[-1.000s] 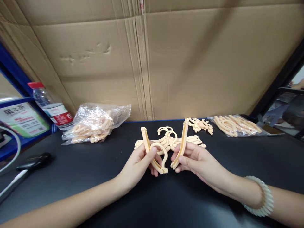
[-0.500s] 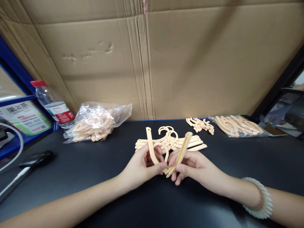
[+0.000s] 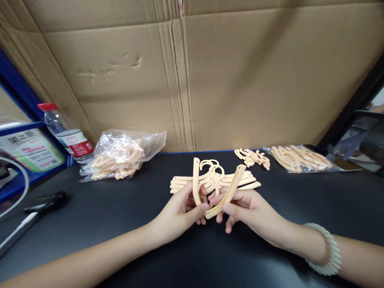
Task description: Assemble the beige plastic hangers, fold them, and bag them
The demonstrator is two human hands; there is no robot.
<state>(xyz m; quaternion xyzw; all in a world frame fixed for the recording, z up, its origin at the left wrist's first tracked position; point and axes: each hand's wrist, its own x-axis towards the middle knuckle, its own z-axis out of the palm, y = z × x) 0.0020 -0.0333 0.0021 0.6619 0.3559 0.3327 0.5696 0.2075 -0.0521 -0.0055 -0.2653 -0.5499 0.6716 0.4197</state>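
Black desk [image 3: 90, 216], cardboard wall behind: left hand [image 3: 180, 212] and right hand [image 3: 249, 210] each pinch one arm of a folding hanger [image 3: 210, 192], mid-desk, above the hanger pile [image 3: 180, 182]

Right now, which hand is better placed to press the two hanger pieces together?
Right hand, probably: it grips the tilted arm piece near the joint, while the left hand steadies the upright arm piece.

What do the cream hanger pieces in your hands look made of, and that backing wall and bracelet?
Hanger pieces: probably moulded plastic, matte cream, uniform colour with ribbed edges. Wall: corrugated cardboard, brown, creased and dented. Bracelet: pale glossy segments, possibly plastic or stone; the look leaves it open.
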